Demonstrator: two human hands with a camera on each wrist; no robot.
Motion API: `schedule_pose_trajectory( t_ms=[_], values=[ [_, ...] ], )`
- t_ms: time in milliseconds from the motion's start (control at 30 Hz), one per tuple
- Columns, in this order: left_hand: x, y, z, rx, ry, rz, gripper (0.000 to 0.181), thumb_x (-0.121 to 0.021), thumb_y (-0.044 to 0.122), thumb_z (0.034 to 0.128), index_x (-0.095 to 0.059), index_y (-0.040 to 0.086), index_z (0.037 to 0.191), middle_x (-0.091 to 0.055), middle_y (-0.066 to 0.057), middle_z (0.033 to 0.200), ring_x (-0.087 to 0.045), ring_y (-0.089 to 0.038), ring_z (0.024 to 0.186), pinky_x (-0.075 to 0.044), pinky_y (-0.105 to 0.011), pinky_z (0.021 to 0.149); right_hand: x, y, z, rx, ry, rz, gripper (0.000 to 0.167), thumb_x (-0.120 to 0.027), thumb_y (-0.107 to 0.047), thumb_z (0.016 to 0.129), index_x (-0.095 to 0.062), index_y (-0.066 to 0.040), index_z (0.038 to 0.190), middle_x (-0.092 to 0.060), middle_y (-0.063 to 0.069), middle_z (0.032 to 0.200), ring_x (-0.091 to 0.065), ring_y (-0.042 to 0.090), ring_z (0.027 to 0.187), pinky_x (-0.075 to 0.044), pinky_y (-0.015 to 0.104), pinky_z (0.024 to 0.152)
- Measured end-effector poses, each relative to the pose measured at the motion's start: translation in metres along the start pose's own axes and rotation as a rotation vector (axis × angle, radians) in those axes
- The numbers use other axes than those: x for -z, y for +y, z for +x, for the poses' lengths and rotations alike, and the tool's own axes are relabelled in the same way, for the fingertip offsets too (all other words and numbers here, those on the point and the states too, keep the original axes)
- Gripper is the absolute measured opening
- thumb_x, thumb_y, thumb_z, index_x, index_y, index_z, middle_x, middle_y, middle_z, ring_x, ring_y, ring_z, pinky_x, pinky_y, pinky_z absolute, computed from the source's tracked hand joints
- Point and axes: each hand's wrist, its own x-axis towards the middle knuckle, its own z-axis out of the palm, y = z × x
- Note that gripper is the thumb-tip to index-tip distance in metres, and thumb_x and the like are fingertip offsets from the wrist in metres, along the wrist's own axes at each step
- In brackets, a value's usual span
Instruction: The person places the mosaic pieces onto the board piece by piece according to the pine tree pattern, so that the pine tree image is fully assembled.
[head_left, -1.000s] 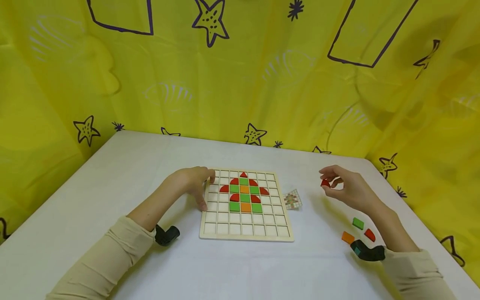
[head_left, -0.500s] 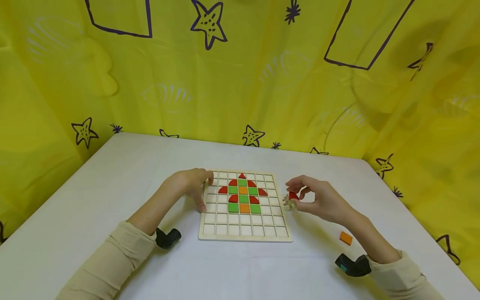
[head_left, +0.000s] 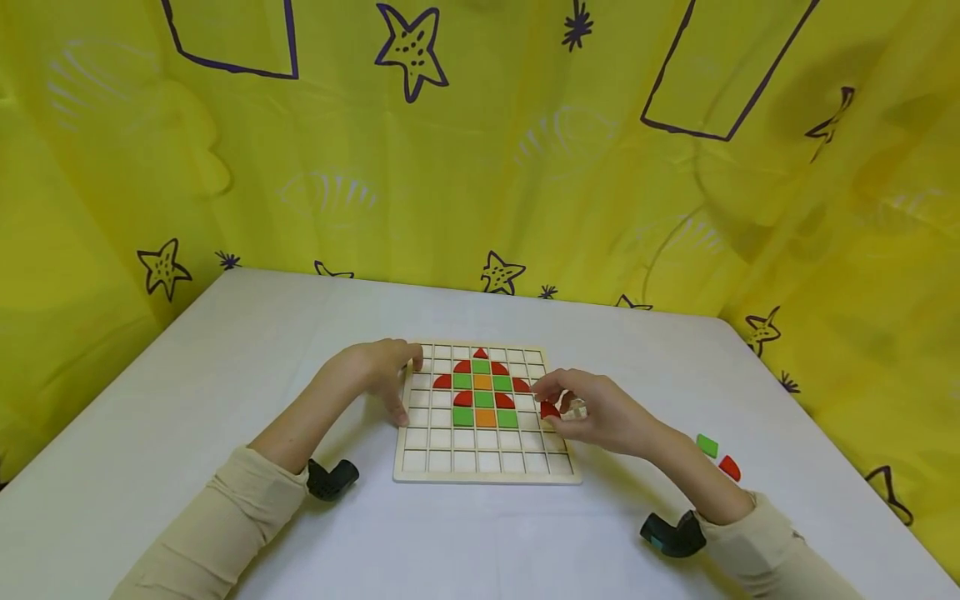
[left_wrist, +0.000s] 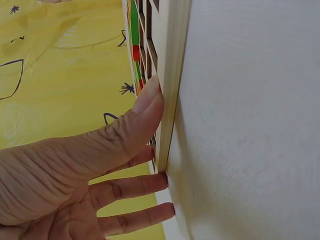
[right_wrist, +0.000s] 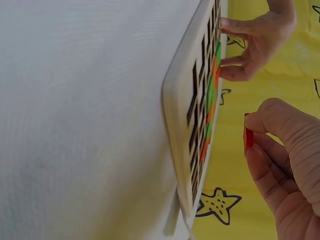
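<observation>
A wooden grid board (head_left: 439, 461) lies on the table. Its cells hold a symmetrical pattern of green and orange square tiles (head_left: 485, 417) and red rounded and triangular tiles. At the board's left edge rests my left hand (head_left: 375, 371); its thumb (left_wrist: 150, 95) touches the rim and the fingers stretch along the far side, fairly straight. Over the right edge, my right hand (head_left: 600, 410) pinches a red quarter-circle tile (head_left: 550, 410) between thumb and fingertips. In the right wrist view that red tile (right_wrist: 248, 134) is held edge-on, raised off the board.
A small pattern card (head_left: 576, 410) by the board's right side is mostly hidden behind my right hand. Loose on the white table (head_left: 420, 550) to the right lie a green tile (head_left: 707, 445) and a red quarter-circle tile (head_left: 730, 467). Yellow patterned cloth (head_left: 450, 183) encloses the table.
My right hand has come leftward with the red quarter-circle tile, from the table's right side to the board's right edge. The left hand keeps its place. My right arm now covers the orange tile.
</observation>
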Motion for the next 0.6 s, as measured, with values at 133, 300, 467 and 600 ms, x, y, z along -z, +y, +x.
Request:
schedule_pose_trajectory(
  t_ms=[133, 300, 467, 600],
  values=[
    [-0.001, -0.001, 0.000, -0.011, 0.003, -0.001, 0.077, -0.098, 0.031, 0.0665, -0.058, 0.011, 0.129, -0.058, -0.012, 0.131, -0.053, -0.030, 0.123, -0.047, -0.053, 0.104, -0.005, 0.002, 0.005, -0.039, -0.048, -0.010, 0.037, -0.075, 0.006, 0.085, -0.065, -0.001, 0.119, -0.071, 0.006, 0.105, -0.064, 0.014, 0.089, -0.057, 0.033, 0.078],
    [0.000, -0.001, 0.000, -0.014, 0.005, 0.005, 0.077, -0.098, 0.032, 0.0667, -0.058, 0.011, 0.129, -0.058, -0.012, 0.129, -0.054, -0.029, 0.122, -0.047, -0.052, 0.104, -0.011, 0.002, 0.010, -0.079, -0.098, -0.032, 0.038, -0.076, 0.002, 0.086, -0.065, -0.003, 0.122, -0.071, 0.002, 0.105, -0.063, 0.015, 0.092, -0.056, 0.032, 0.080],
    [-0.001, 0.000, 0.000, -0.012, 0.009, 0.004, 0.077, -0.098, 0.031, 0.0665, -0.058, 0.010, 0.129, -0.058, -0.012, 0.131, -0.054, -0.030, 0.124, -0.047, -0.052, 0.104, -0.014, 0.004, 0.014, -0.104, -0.132, -0.050, 0.040, -0.076, 0.001, 0.087, -0.065, -0.002, 0.125, -0.070, 0.000, 0.105, -0.062, 0.014, 0.094, -0.055, 0.029, 0.081],
    [-0.001, 0.000, -0.001, -0.003, 0.008, -0.006, 0.078, -0.099, 0.031, 0.0664, -0.058, 0.010, 0.129, -0.058, -0.012, 0.132, -0.053, -0.030, 0.125, -0.047, -0.052, 0.104, -0.016, 0.006, 0.017, -0.120, -0.160, -0.033, 0.036, -0.075, -0.001, 0.090, -0.066, -0.003, 0.125, -0.071, 0.000, 0.106, -0.063, 0.015, 0.096, -0.056, 0.030, 0.084]
  ],
)
